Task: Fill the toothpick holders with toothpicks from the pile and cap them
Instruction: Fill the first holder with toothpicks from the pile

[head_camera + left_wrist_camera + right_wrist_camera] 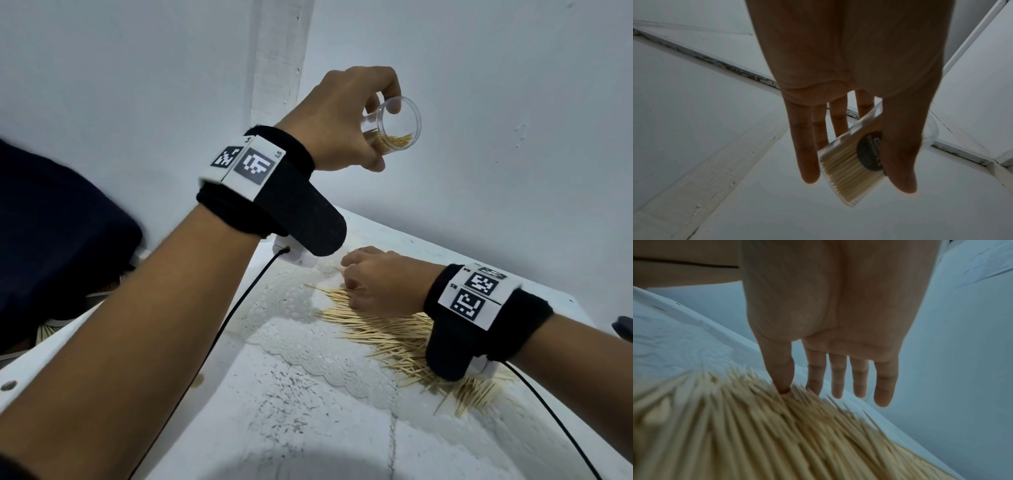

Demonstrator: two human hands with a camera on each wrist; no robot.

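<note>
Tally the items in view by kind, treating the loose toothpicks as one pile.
Clear plastic toothpick holder: 1
Pile of pale wooden toothpicks: 1
Black wrist straps with white marker tags: 2
Thin black cables: 2
Total: 6

The toothpick holder (394, 128) was a clear plastic cylinder, uncapped, tipped on its side in the air well above the table with its round open mouth facing the head camera. A layer of pale toothpicks lay along its lower wall, filling only part of it. The left wrist view showed a dark round label (869, 152) on its wall. The toothpick pile (387, 329) lay spread loosely across the white table, the sticks roughly parallel at its middle and scattered at its near end.
</note>
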